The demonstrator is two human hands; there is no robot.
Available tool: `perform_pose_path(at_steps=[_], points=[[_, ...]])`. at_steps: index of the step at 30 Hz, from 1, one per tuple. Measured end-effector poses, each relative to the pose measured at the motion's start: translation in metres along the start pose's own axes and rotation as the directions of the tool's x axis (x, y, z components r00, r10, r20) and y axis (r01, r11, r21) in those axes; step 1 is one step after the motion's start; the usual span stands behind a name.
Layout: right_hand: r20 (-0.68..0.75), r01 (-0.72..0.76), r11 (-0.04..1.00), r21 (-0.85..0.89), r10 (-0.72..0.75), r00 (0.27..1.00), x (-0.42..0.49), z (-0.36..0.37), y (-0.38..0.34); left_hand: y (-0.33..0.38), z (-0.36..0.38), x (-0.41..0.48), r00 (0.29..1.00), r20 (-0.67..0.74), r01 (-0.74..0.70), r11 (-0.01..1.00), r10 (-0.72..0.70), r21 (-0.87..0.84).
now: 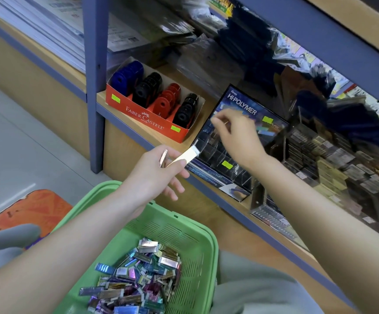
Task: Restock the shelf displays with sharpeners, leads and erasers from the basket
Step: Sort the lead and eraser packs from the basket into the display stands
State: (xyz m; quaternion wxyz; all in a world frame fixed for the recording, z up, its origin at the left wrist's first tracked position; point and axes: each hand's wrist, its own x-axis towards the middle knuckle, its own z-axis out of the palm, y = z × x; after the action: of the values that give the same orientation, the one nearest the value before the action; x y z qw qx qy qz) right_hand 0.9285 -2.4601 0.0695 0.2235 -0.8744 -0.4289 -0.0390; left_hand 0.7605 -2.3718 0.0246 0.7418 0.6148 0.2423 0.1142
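Note:
A green basket (184, 236) on my lap holds several shiny foil-wrapped erasers (138, 277). My left hand (159, 175) holds two gold erasers (185, 156) above the basket's far rim, beside the black Hi-Polymer eraser display (240, 141) on the shelf. My right hand (238, 134) hovers over that display's clear compartments, thumb and forefinger pinched together; whether they hold anything is unclear. A red Faber-Castell box (147, 118) with blue, black and red sharpeners stands to the left.
Clear racks of small lead cases (333, 159) fill the shelf to the right of the display. A blue shelf post (95, 91) rises at left. Paper stacks (48, 26) lie on the neighbouring shelf. An orange mat (32, 209) lies on the floor.

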Motion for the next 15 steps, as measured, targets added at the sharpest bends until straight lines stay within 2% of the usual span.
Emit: perform_pose_path(at_steps=[2,5,10,15], points=[[0.155,-0.06,0.981,0.186,0.031,0.987,-0.02,-0.002,-0.019,-0.001,-0.001,0.001,1.0,-0.006,0.006,1.0,-0.006,0.013],[0.325,-0.154,0.937,0.314,0.046,0.945,-0.045,-0.001,-0.032,-0.002,-0.002,0.001,1.0,-0.006,-0.002,0.999,0.003,0.035],[0.224,-0.211,0.851,0.481,0.114,0.968,-0.061,-0.011,-0.034,-0.003,-0.003,-0.002,0.998,-0.057,0.012,0.984,-0.002,0.175],[0.241,-0.217,0.816,0.535,0.098,0.966,-0.074,-0.02,-0.034,-0.003,0.0,-0.002,0.999,-0.024,0.033,0.985,-0.029,0.169]])
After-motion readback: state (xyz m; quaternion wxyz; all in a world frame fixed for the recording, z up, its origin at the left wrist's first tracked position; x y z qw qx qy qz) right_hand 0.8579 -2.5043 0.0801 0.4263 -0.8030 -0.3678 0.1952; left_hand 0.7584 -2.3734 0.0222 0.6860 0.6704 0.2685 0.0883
